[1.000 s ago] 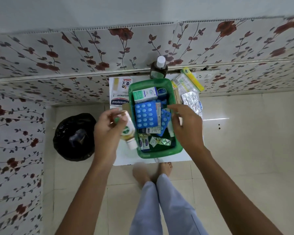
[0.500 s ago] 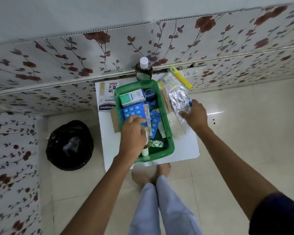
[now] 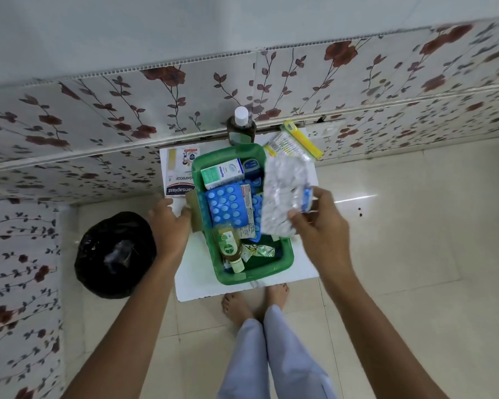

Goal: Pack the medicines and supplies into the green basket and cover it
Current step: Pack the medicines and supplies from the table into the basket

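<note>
A green basket stands on a small white table. Inside lie a green-white medicine box, blue tablet strips, a small Dettol bottle and crumpled sachets. My right hand grips a silver foil blister pack and holds it above the basket's right side. My left hand is at the table's left edge, fingers on a brown cardboard piece beside the basket; it holds nothing.
A dark bottle with a white cap stands behind the basket by the floral wall. A Hansaplast sheet lies at the back left, a yellow-striped packet at the back right. A black bin bag sits on the floor left.
My left hand let go of the Dettol bottle in the basket and moved left to the cardboard. My right hand picked up the foil pack and brought it over the basket.
</note>
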